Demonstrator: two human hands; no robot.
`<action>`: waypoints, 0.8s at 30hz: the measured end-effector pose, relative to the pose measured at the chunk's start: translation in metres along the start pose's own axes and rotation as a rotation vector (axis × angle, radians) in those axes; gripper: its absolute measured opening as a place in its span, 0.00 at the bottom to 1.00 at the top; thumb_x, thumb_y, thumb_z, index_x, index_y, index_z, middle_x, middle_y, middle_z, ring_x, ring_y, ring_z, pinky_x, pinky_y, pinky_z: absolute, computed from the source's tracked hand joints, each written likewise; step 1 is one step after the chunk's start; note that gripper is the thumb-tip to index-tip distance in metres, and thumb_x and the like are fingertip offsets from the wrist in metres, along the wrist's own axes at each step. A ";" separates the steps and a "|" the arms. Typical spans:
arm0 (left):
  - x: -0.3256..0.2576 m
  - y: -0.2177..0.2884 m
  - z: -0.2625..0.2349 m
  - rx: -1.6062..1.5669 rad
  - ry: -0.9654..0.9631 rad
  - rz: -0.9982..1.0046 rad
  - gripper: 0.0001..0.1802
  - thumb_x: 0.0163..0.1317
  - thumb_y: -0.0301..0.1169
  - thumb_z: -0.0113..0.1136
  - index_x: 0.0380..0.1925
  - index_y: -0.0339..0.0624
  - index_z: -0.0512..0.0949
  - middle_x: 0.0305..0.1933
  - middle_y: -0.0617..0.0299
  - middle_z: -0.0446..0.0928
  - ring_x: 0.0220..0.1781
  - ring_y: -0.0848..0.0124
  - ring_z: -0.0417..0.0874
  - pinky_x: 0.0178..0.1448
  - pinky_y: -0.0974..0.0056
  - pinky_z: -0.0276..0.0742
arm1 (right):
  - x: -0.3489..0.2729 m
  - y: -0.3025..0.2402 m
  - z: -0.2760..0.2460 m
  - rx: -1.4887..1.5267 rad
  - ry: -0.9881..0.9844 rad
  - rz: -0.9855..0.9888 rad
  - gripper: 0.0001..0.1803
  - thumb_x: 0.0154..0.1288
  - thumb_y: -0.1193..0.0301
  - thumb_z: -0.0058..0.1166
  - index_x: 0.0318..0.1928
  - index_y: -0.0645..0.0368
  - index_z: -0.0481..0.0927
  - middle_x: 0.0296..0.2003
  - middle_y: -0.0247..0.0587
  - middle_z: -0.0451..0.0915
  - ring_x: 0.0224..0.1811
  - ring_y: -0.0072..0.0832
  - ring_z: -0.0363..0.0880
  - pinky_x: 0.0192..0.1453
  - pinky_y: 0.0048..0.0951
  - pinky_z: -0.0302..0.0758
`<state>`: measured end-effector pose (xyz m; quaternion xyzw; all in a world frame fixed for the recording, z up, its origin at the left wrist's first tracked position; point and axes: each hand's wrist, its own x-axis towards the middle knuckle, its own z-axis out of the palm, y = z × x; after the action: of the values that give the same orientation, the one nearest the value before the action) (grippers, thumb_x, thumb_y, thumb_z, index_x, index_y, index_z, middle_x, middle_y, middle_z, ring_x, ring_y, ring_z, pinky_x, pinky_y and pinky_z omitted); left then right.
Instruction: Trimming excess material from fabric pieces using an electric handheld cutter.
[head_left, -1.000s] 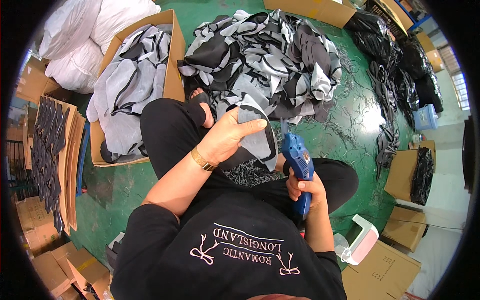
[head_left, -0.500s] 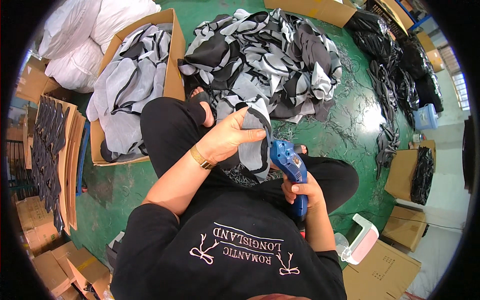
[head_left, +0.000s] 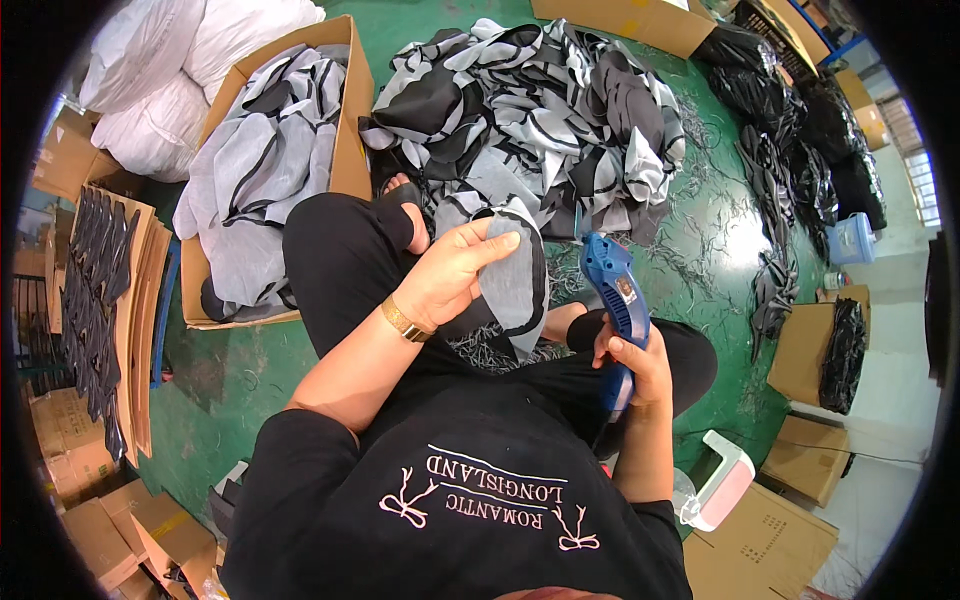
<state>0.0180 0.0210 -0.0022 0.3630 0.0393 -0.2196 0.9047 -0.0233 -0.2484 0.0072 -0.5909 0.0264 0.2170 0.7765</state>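
My left hand (head_left: 455,268) pinches the upper edge of a grey fabric piece (head_left: 513,285) with a black border, between thumb and fingers. The piece hangs down between my crossed legs. In my right hand (head_left: 642,365) is a blue hand-held electric cutter (head_left: 612,272), gripped round its body. Its thin blade (head_left: 578,222) points away from me and stands apart from the fabric, to the right of it. Just beyond my hands lies a big heap of grey, white and black fabric pieces (head_left: 545,120).
A cardboard box (head_left: 353,120) at the left holds more grey fabric pieces (head_left: 262,180). Thin dark offcuts (head_left: 690,265) litter the green floor. White sacks (head_left: 155,125) stand at the far left, black plastic bags (head_left: 815,110) at the far right. A white-pink appliance (head_left: 725,485) stands near right.
My right hand has moved right with the cutter, taking its blade away from the fabric edge. My left hand keeps hold of the fabric piece, which has shifted slightly.
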 end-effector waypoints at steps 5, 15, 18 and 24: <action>0.000 -0.002 0.000 -0.063 0.095 0.009 0.10 0.64 0.29 0.57 0.44 0.38 0.77 0.42 0.62 0.81 0.42 0.75 0.82 0.47 0.69 0.78 | -0.019 -0.008 0.010 -0.227 0.104 -0.020 0.25 0.48 0.72 0.63 0.47 0.69 0.71 0.24 0.37 0.74 0.24 0.24 0.74 0.27 0.24 0.73; -0.003 -0.005 0.004 0.050 0.140 0.154 0.11 0.61 0.22 0.59 0.44 0.35 0.76 0.43 0.60 0.81 0.42 0.74 0.82 0.50 0.67 0.77 | -0.026 -0.009 0.023 -0.476 0.113 0.069 0.20 0.48 0.78 0.61 0.45 0.64 0.73 0.27 0.33 0.75 0.22 0.18 0.73 0.26 0.21 0.72; -0.004 -0.007 0.005 0.094 0.153 0.186 0.11 0.61 0.21 0.58 0.44 0.34 0.75 0.42 0.60 0.80 0.41 0.75 0.81 0.48 0.68 0.77 | -0.025 -0.009 0.023 -0.448 0.119 0.059 0.20 0.49 0.78 0.61 0.45 0.63 0.73 0.25 0.32 0.75 0.22 0.18 0.73 0.26 0.22 0.71; -0.008 -0.005 0.014 0.199 0.145 0.224 0.11 0.60 0.20 0.58 0.44 0.33 0.74 0.42 0.61 0.80 0.41 0.77 0.80 0.47 0.70 0.77 | -0.024 -0.013 0.021 -0.449 0.119 0.051 0.20 0.48 0.77 0.61 0.44 0.63 0.74 0.25 0.33 0.75 0.22 0.18 0.73 0.26 0.22 0.72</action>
<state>0.0075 0.0114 0.0067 0.4679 0.0418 -0.0936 0.8778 -0.0450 -0.2387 0.0327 -0.7598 0.0381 0.2016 0.6169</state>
